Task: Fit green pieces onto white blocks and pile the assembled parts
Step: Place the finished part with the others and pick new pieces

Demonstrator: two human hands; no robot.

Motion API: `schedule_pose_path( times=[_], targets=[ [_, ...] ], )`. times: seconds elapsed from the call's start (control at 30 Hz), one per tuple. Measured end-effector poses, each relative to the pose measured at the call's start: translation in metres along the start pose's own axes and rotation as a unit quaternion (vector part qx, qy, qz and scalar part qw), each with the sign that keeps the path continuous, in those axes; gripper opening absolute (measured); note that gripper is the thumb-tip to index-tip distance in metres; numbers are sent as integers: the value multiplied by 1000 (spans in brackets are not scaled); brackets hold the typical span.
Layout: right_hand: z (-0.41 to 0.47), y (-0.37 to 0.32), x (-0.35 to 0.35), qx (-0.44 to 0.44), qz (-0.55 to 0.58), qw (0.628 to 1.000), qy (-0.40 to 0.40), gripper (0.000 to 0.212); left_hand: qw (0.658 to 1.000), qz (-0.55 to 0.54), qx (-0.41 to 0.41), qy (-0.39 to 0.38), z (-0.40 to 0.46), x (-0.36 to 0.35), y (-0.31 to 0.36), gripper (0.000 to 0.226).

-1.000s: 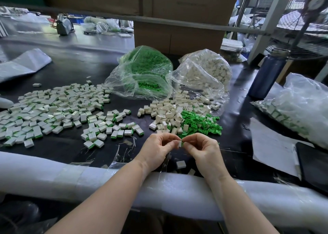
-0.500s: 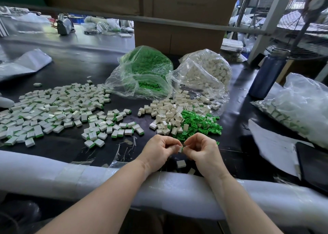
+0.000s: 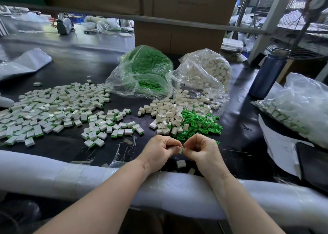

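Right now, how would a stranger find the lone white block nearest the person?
Start at the padded white foam table edge. Just beyond it, below the two hands, one small white plastic block lies on the black tabletop. Unlike the heaped blocks farther back, it lies alone.

Both bare forearms reach forward from the bottom of the view and converge, their wrists lying across the white foam pad [image 3: 177, 185] that runs along the near edge of the counter [image 3: 236, 145]. The left hand [image 3: 158, 151] sits just beyond the pad, knuckles up, its fingers [image 3: 173, 144] curled inward toward the right. The right hand [image 3: 202, 149] mirrors it, also knuckles up, fingers curled toward the left. The fingertips of the two hands meet above the counter, just beyond the pad, and together pinch a small white block [image 3: 180, 150] between them. Both wrists are bent slightly, palms facing down and inward.
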State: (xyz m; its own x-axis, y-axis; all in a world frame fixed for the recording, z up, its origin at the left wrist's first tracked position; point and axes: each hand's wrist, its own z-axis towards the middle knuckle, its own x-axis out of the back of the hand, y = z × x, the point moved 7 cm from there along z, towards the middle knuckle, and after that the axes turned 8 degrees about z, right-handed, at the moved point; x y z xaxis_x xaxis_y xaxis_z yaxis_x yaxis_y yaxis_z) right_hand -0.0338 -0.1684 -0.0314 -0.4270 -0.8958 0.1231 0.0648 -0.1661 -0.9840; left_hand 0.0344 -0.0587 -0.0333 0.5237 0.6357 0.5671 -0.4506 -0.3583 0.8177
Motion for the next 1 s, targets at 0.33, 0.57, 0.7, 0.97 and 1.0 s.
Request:
schedule_pose_path(
  times=[0.33, 0.57, 0.7, 0.97, 1.0],
  targets=[
    [0, 0, 0, 3, -5, 1000, 5, 24, 1000, 2, -8, -2, 0, -2, -1, 9],
    [-1, -7, 0, 22, 69, 997, 19, 13, 989, -140, 40, 34, 0, 6, -8, 10],
    [-1, -6, 3, 21, 60, 997, 35, 14, 986, -155, 48, 28, 0, 3, -9, 12],
    [0, -2, 5, 12, 32, 998, 54, 18, 995, -93, 27, 38, -2, 6, -4, 14],
    [0, -3, 5, 16, 29, 998, 51, 18, 994, -97, 27, 37, -3, 6, -3, 13]
  ],
)
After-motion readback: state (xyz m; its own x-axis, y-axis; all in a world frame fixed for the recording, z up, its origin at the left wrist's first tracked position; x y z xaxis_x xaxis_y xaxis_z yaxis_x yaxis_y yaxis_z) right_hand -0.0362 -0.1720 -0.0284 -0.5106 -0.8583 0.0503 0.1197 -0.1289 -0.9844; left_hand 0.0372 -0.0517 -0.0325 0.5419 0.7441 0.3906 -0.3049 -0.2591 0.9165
